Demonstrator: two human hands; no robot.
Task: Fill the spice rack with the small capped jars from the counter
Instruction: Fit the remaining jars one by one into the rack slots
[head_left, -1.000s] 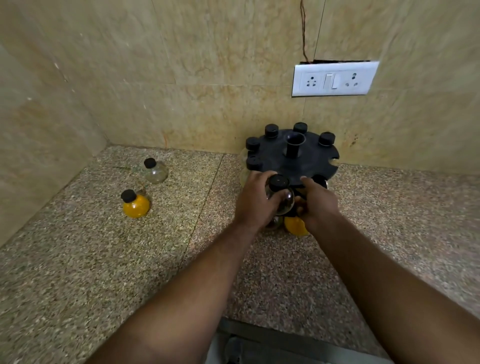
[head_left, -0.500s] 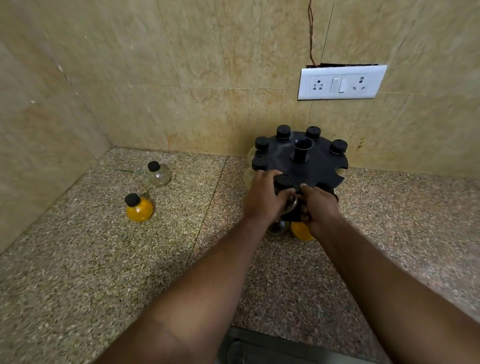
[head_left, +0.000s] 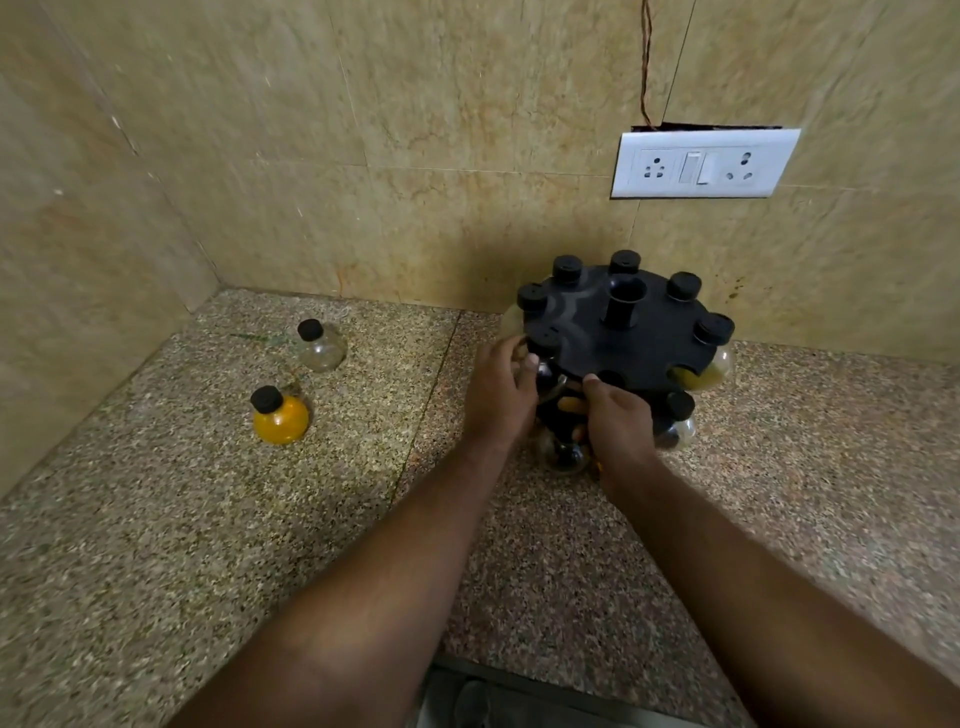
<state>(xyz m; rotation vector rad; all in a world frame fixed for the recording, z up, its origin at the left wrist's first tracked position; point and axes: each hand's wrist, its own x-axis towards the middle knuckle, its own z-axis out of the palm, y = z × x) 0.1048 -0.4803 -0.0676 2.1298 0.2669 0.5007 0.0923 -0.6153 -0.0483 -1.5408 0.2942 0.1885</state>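
Spice rack (head_left: 582, 338) on the bench (head_left: 208, 519). Our left hand (head_left: 497, 395) grips a jar (head_left: 549, 378) at its rim; our right hand (head_left: 621, 423) clasps that rim.

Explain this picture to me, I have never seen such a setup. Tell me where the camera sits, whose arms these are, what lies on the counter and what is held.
No machine here: a person works with bare hands, and the one camera sits on their head, looking forward and down. The left hand grips a glass jar at a slot in the black round spice rack, whose upper disc already carries several capped jars. The right hand holds the rack's front edge, seemingly to steady it. On the speckled stone counter, to the left, stand two loose jars: a clear jar farther back and a yellow jar nearer. A white switch plate is on the wall.
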